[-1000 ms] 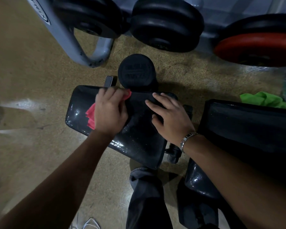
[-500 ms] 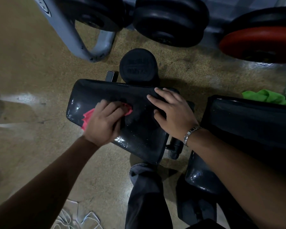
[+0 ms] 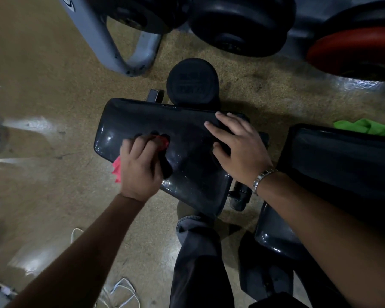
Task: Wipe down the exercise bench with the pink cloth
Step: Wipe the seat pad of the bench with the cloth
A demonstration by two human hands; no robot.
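Note:
The black padded seat of the exercise bench (image 3: 156, 121) lies across the middle of the view, shiny and damp. My left hand (image 3: 140, 165) presses the pink cloth (image 3: 117, 168) onto the pad's near left edge; most of the cloth is hidden under the palm, with a corner sticking out on the left and a bit by the fingertips. My right hand (image 3: 238, 150) rests flat with fingers spread on the pad's right end, holding nothing. A metal watch band sits on that wrist.
A second black bench pad (image 3: 342, 165) lies to the right with a green cloth (image 3: 367, 127) behind it. A round black roller pad (image 3: 192, 82) sits behind the seat. Dumbbells, a red weight plate (image 3: 353, 50) and a grey frame leg (image 3: 102, 38) stand at the top. My trouser leg is below.
My left hand has dragged the pink cloth from the pad's far edge toward me to its near left edge. My right hand has stayed on the pad's right end.

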